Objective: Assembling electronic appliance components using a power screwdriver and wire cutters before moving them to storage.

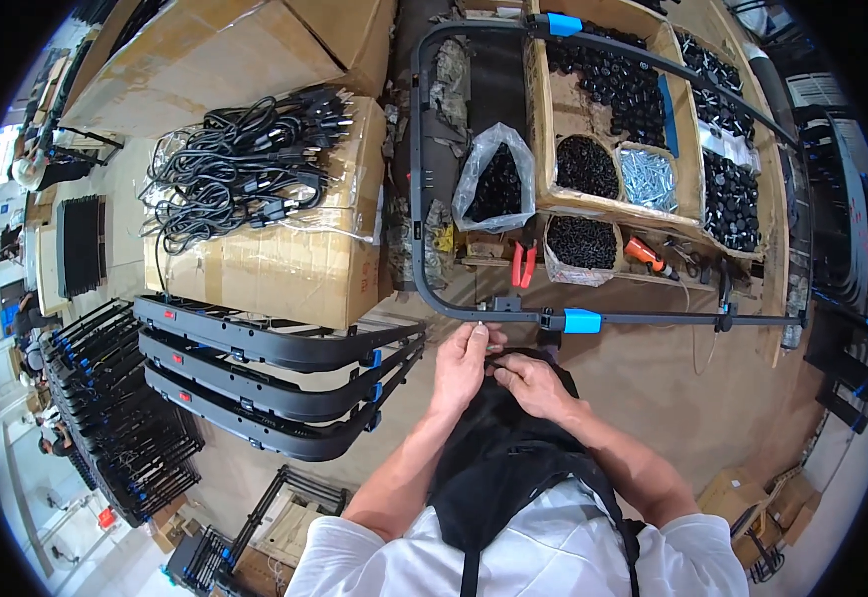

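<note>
A black tubular metal frame (417, 169) with rounded corners lies across the bench, with blue clips (582, 320) on its bars. Just below its near bar, my left hand (461, 370) is closed in a pinch, thumb against forefinger, around something too small to make out. Close beside it on the right, my right hand (536, 386) has its fingers curled together; what they hold, if anything, is hidden. A small black bracket (507, 304) sits on the near bar right above my hands.
A wooden tray (541, 139) holds black knobs, dark screws and silver screws (648, 179). Nearby are a clear bag (483, 179) of black parts, red-handled pliers (524, 265) and an orange screwdriver (647, 256). Coiled black cables (245, 164) top a carton (285, 284); curved black frames (255, 393) stand left.
</note>
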`<state>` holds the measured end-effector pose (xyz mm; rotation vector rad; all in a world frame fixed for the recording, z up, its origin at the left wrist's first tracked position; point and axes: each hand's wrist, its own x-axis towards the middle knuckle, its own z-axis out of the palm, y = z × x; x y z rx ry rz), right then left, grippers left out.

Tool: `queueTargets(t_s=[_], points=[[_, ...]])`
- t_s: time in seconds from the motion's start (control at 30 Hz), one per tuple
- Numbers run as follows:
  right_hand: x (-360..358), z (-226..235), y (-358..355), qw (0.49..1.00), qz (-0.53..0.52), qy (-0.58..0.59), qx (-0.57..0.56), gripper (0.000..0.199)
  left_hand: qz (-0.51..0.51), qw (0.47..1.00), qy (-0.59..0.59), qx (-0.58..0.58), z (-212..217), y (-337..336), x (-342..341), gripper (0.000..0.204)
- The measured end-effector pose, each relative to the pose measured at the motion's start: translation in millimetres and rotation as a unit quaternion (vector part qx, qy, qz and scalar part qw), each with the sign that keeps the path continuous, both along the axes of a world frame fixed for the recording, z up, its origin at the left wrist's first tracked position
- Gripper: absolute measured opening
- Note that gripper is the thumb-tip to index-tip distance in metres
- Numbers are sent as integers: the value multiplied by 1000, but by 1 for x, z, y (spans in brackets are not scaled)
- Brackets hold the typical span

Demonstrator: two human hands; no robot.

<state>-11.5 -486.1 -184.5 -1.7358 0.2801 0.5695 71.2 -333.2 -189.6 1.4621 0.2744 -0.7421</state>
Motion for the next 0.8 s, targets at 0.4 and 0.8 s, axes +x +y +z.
queueTargets(t_s=[0.4, 0.8], points=[[26, 3, 9, 997, -26, 43, 55, 31, -21, 998, -33, 39, -39, 62, -46, 39], [65, 95, -6, 940, 115, -134, -292, 28, -283, 956, -22, 75, -34, 53, -70, 34]])
